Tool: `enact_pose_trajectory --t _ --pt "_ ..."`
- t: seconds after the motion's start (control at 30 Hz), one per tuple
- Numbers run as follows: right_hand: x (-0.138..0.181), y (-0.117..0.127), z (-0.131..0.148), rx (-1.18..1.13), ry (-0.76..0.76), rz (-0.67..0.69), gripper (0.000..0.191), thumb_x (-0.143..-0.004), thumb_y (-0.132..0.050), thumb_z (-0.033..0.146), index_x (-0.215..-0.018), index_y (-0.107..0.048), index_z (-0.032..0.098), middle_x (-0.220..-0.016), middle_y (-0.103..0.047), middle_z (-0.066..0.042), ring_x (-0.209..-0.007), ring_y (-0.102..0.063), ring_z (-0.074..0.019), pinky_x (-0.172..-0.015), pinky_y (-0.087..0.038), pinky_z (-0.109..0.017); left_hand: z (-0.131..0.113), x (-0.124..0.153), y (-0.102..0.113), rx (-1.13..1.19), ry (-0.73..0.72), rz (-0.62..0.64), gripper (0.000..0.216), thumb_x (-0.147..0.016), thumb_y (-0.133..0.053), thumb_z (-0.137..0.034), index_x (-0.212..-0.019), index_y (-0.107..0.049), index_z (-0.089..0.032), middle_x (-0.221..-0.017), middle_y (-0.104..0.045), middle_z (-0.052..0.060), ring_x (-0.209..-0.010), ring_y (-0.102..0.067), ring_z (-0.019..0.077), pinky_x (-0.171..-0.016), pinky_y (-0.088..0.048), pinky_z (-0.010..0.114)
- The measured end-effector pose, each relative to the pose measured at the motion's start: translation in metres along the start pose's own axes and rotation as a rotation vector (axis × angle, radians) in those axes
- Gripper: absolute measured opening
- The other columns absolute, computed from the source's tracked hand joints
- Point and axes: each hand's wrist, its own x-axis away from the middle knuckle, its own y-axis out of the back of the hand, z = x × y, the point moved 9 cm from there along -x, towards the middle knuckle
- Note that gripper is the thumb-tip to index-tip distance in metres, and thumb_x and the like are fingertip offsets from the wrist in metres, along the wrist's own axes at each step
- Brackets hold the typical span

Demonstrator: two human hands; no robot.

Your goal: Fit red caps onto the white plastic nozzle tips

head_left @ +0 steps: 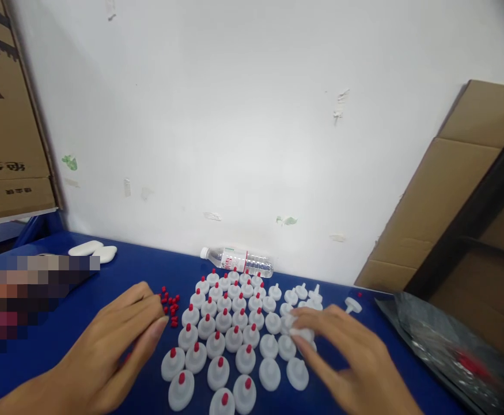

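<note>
My left hand (126,340) is beside a small pile of red caps (174,308), its fingers curled and pressed together. A bit of red shows in the gap under its thumb; what the fingers hold is hidden. On the right, my right hand (342,351) has thumb and index finger closing on a white round nozzle lid (306,334), partly covered by the fingers. Rows of white nozzle lids with red caps on their tips (223,320) stand in the middle. Bare-tipped white nozzle lids (269,373) stand to their right, some hidden behind my right hand.
A clear plastic bottle (238,260) lies along the white wall. One white lid (353,305) lies tipped over near a dark plastic bag (450,340). White oval objects (85,248) are at the back left of the blue table (148,259). Cardboard (450,190) leans at right.
</note>
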Motion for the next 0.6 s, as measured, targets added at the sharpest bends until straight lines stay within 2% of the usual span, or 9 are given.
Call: enact_pose_trajectory --t 0.1,0.17,0.23,0.33,0.5,0.6 --pt "0.007 0.000 -0.046 0.077 -0.222 0.146 0.015 -0.101 -0.062 0.039 -0.098 -0.072 0.028 -0.121 -0.074 -0.006 -0.103 -0.074 -0.0236 -0.084 -0.062 -0.035 0.024 -0.003 -0.015 0.001 0.149 0.096 0.025 -0.105 -0.041 -0.022 -0.082 -0.051 -0.023 -0.074 -0.055 0.000 -0.071 -0.047 0.0193 -0.066 -0.040 0.032" --pt "0.016 -0.005 -0.066 0.060 -0.292 0.261 0.015 -0.100 -0.063 0.040 -0.097 -0.072 0.028 -0.106 -0.074 -0.004 -0.086 -0.074 -0.0204 -0.073 -0.060 -0.030 0.034 -0.001 -0.024 0.015 0.252 0.127 0.031 -0.108 -0.038 -0.029 -0.082 -0.055 -0.022 -0.079 -0.058 0.001 -0.077 -0.047 0.0206 -0.071 -0.041 0.033" --pt "0.027 -0.016 -0.073 -0.045 -0.297 0.394 0.012 -0.099 -0.066 0.037 -0.095 -0.072 0.028 -0.079 -0.070 0.002 -0.063 -0.068 -0.0151 -0.057 -0.053 -0.023 0.038 0.000 -0.028 0.034 0.311 0.128 0.034 -0.109 -0.037 -0.034 -0.086 -0.059 -0.022 -0.085 -0.060 0.002 -0.081 -0.048 0.0214 -0.076 -0.042 0.034" --pt "0.042 -0.028 -0.076 -0.201 -0.288 0.514 0.007 -0.095 -0.071 0.031 -0.090 -0.072 0.027 -0.062 -0.065 0.007 -0.055 -0.063 -0.0128 -0.049 -0.046 -0.019 0.042 0.002 -0.032 0.042 0.339 0.128 0.034 -0.109 -0.038 -0.036 -0.089 -0.063 -0.023 -0.088 -0.061 0.003 -0.083 -0.049 0.0219 -0.078 -0.041 0.035" --pt "0.051 -0.035 -0.074 -0.220 -0.226 0.552 0.007 -0.093 -0.071 0.021 -0.095 -0.073 0.028 -0.069 -0.072 0.006 -0.060 -0.069 -0.0140 -0.051 -0.049 -0.018 0.050 0.006 -0.035 -0.053 0.304 0.136 0.034 -0.107 -0.041 -0.036 -0.088 -0.066 -0.023 -0.087 -0.065 0.004 -0.081 -0.053 0.0232 -0.078 -0.039 0.038" --pt "0.040 -0.026 -0.071 -0.158 -0.259 0.493 0.014 -0.093 -0.073 0.024 -0.106 -0.072 0.029 -0.075 -0.074 0.006 -0.063 -0.070 -0.0146 -0.055 -0.053 -0.020 0.056 0.009 -0.040 -0.106 0.298 0.157 0.033 -0.105 -0.043 -0.035 -0.087 -0.067 -0.022 -0.086 -0.066 0.005 -0.081 -0.053 0.0247 -0.076 -0.038 0.038"
